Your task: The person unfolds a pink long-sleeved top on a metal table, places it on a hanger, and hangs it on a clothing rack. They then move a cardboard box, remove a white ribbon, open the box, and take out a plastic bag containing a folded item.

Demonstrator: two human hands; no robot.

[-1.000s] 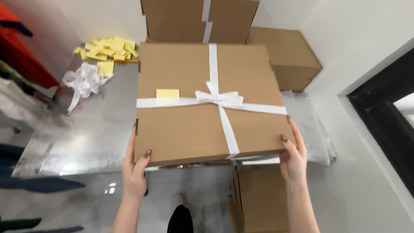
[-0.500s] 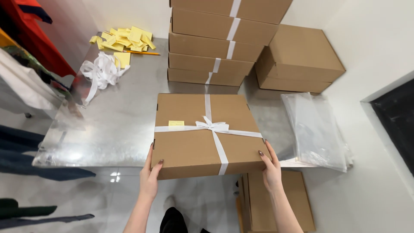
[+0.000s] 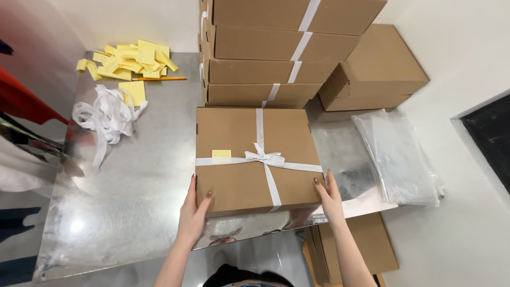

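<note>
The ribboned cardboard box sits on the shiny worktop, left hand and right hand each clasping a near corner. Looks stiff, light; corners suit the grip.

Box stack behind; bare tabletop leftward

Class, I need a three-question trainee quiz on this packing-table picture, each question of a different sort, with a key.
1. True or false: both hands grip the ribboned cardboard box.
2. What lies on the box lid left of the white ribbon bow? A) pencil B) yellow sticky note C) plastic bag
3. Fill in: the loose white ribbon pile lies on the metal table to the box's ____.

Key:
1. True: left hand and right hand hold its near corners.
2. B: yellow sticky note.
3. Left.
</note>
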